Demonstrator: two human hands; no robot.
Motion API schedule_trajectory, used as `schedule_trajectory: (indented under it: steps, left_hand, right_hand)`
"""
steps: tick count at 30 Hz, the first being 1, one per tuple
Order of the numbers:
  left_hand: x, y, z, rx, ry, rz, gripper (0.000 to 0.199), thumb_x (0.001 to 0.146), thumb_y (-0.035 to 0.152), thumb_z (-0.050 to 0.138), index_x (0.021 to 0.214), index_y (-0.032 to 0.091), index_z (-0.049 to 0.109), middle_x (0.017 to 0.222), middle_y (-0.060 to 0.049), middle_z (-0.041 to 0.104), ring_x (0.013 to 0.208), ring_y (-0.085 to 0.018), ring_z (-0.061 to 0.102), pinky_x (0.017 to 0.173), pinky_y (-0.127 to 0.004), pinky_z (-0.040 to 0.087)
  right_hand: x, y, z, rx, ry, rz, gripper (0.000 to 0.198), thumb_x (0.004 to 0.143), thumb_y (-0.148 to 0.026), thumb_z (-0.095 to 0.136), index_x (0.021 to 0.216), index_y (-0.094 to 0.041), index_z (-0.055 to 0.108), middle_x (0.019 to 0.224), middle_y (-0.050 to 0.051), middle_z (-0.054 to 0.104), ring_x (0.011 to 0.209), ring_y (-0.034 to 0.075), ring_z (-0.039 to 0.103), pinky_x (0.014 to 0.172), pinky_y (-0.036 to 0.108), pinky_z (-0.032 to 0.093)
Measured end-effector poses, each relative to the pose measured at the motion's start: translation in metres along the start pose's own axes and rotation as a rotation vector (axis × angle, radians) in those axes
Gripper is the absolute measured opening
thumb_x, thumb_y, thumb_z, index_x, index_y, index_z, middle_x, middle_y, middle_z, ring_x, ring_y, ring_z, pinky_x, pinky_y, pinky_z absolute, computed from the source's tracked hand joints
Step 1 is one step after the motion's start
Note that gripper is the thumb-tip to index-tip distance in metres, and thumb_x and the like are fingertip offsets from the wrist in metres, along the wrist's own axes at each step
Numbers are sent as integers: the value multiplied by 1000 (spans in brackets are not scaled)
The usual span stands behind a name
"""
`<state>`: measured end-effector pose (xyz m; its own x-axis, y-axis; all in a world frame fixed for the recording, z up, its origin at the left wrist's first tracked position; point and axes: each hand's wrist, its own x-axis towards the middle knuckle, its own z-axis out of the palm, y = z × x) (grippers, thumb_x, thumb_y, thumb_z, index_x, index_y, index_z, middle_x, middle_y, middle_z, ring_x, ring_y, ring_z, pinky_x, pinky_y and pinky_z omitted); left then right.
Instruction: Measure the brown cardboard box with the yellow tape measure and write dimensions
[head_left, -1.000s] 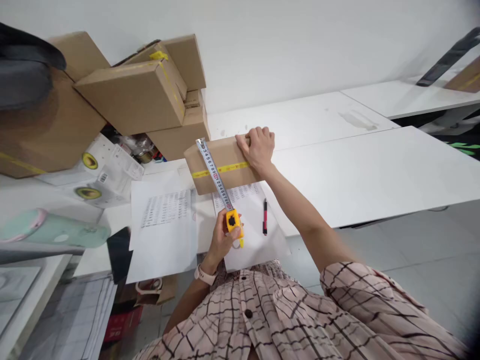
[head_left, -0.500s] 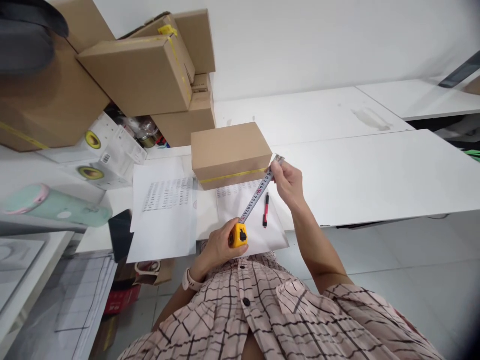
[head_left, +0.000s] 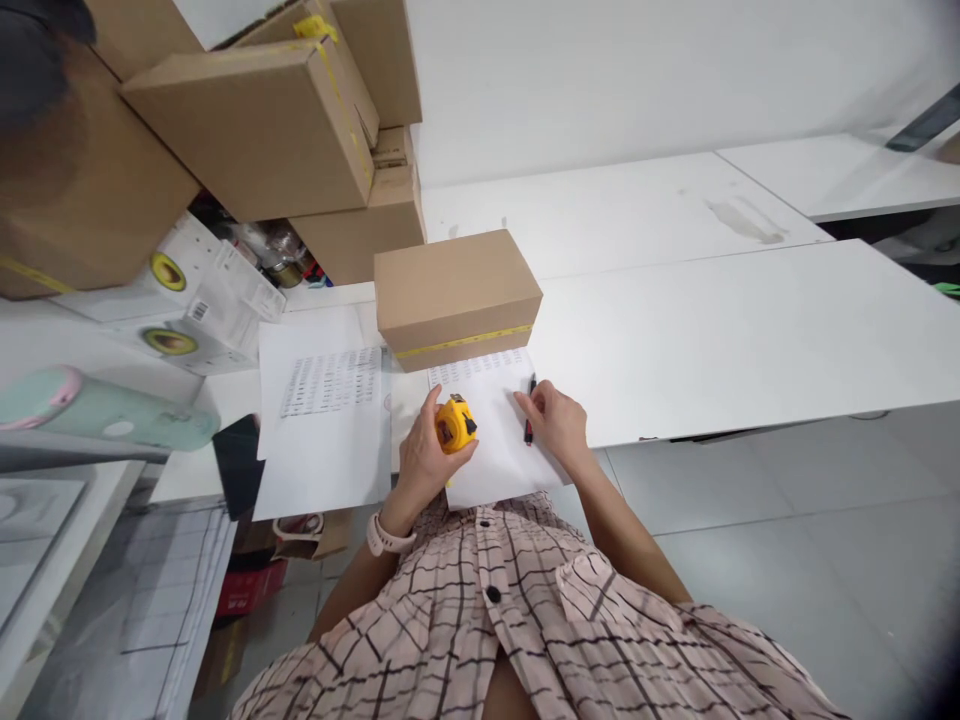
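Tape measure (head_left: 457, 424) gripped in left hand (head_left: 425, 455), pen (head_left: 529, 433) partly beneath right hand (head_left: 559, 422) (grip unclear)

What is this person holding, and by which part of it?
The left hand holds the yellow tape measure by its case. The right hand is at the pen; whether it grips it cannot be told.

Left hand (head_left: 426, 455) is gripping yellow tape measure (head_left: 456, 425), blade in. Right hand (head_left: 559, 420) is covering part of red-black pen (head_left: 529, 432) on printed sheet (head_left: 491, 465); grip unclear. Carton (head_left: 457, 280) is sitting on white surface (head_left: 712, 340) at sheet's far edge, yellow strip (head_left: 465, 342) facing wearer. More papers (head_left: 322, 460) are lying left.
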<state>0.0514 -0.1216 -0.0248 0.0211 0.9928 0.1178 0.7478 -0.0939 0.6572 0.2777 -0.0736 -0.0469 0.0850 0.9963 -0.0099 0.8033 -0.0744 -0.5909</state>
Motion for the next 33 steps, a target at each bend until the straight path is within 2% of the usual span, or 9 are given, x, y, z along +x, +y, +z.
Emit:
schedule_trajectory:
  steps: [4,8,12,15,17,23,25,29,33]
  left_hand:
    - [21,-9,2,310,36,103,74,82,26,73,149,20,42,127,-15,65,113,-34,61,93,-48,53]
    - [35,-20,9,447,10,159,57,85,22,66,140,14,52,132,-19,63,119,-38,58,101,-55,49]
    - [34,-21,21,418,92,320,54,90,21,59,142,10,49,154,-22,47,147,-39,37,119,-58,34]
    - [31,-14,38,328,3,478,50,96,24,52,144,10,47,156,-19,47,153,-32,32,123,-51,32]
    - [32,-8,50,315,-87,518,54,97,30,54,146,10,45,158,-20,45,154,-32,29,125,-53,30]
    - [35,-2,68,426,-192,484,64,98,47,55,146,5,47,157,-25,43,153,-38,30,126,-61,17]
    - [34,-1,66,450,-191,483,63,99,48,52,145,5,49,156,-25,46,151,-38,35,126,-61,16]
    - [32,-1,66,473,-170,491,61,100,46,50,143,2,50,153,-26,49,150,-38,37,127,-59,16]
    - [29,0,77,457,-158,435,57,101,37,49,143,-2,49,154,-29,45,151,-38,34,126,-56,22]
  right_hand:
    - [11,-4,0,-275,-87,16,34,96,-43,58,118,-17,58,102,12,74,86,27,69,61,30,35]
    - [16,-3,-3,-230,-174,-72,35,96,-17,46,128,-16,59,105,14,76,91,27,71,73,33,44]
    - [17,7,-17,406,-243,-107,30,95,-26,48,118,-17,66,92,9,77,89,23,72,84,36,52]
    - [21,4,-23,960,-328,-129,36,90,-41,63,119,-20,65,98,7,78,95,21,73,90,38,55]
    - [27,-6,-19,1113,-302,-139,44,79,-44,77,115,-22,65,97,6,77,94,20,72,90,37,55]
    - [59,-34,30,1063,21,-54,47,83,-65,66,69,-23,50,49,-7,48,48,9,43,56,27,42]
    - [66,-36,45,1032,12,-31,45,84,-65,64,73,-23,52,50,-7,47,49,10,43,55,27,41]
    - [69,-34,61,1021,-106,-15,42,81,-61,67,95,-22,60,76,0,68,69,14,63,70,29,51]
    - [69,-30,65,955,-81,-36,38,78,-57,70,85,-21,58,74,-1,64,66,14,60,67,29,49]
